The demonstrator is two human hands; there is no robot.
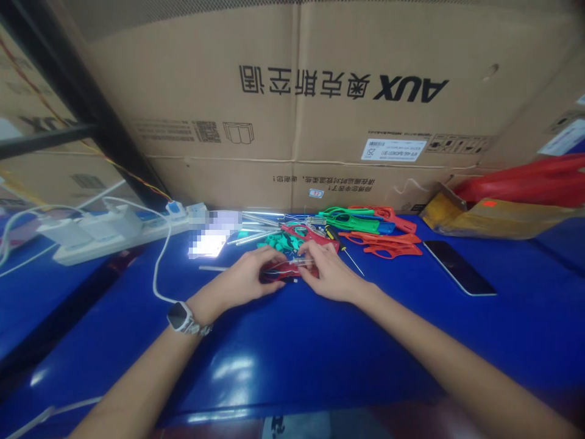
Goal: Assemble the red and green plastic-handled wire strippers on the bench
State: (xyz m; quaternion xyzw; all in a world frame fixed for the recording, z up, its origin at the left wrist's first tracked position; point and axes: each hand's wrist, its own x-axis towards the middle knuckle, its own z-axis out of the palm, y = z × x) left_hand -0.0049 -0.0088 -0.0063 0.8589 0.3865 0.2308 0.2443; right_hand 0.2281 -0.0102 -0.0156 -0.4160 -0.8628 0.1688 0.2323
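My left hand (244, 277), with a watch (179, 316) on its wrist, curls its fingers at the left end of a red plastic piece (289, 269) low over the table. Opposite it, my right hand (333, 272) pinches a small clear part (299, 261) with thin pale wire, above the red piece. Fingers hide much of both items. Just beyond my hands lie small teal pieces (281, 242), red plastic handles (304, 232) and a black-and-yellow screwdriver (336, 236). Thin metal rods (256, 236) are to their left.
Green plastic pieces (350, 221) and orange-red ones (388, 245) are piled behind my right hand. A phone (458, 268) lies farther right, near an open box (498, 216) with red material. A power strip (123, 235) with chargers stands left; its white cable crosses the blue table (283, 353). Cardboard (320, 116) rises behind.
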